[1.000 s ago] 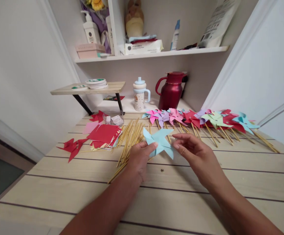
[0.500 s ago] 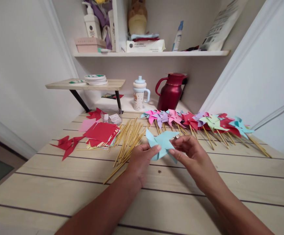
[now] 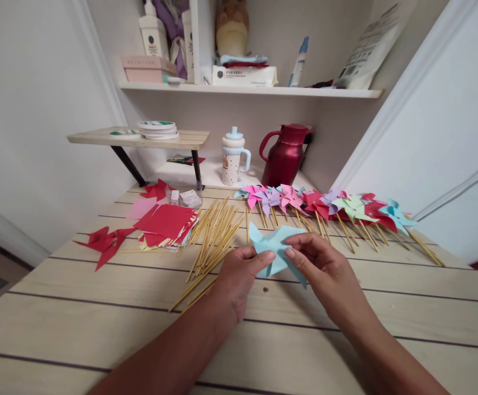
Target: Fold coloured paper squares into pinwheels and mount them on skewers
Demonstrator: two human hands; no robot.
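A light blue paper pinwheel point(image 3: 277, 241) is held just above the table between both hands. My left hand point(image 3: 242, 274) pinches its left side, thumb on top of the paper. On the right, my right hand point(image 3: 325, 263) grips the paper near the middle between thumb and fingers. One blade points up at the upper left, and another hangs down below my right thumb. To the left of the pinwheel lies a loose heap of thin wooden sticks point(image 3: 209, 236), partly behind my left hand. Finished pinwheels on sticks point(image 3: 315, 204) lie in a row behind my right hand.
Red paper squares point(image 3: 164, 222) are stacked at the left, beside a red paper pinwheel point(image 3: 106, 244) and a small clear box point(image 3: 189, 197). Behind stand a cup with a handle point(image 3: 232, 162), a red thermos jug point(image 3: 286, 159) and a small raised shelf point(image 3: 185, 141) holding rolls of tape point(image 3: 157, 130).
My right fingers have closed onto the paper's upper edge near the centre. The pinwheel has turned slightly, its lower right blade now hanging lower. The view has shifted a little.
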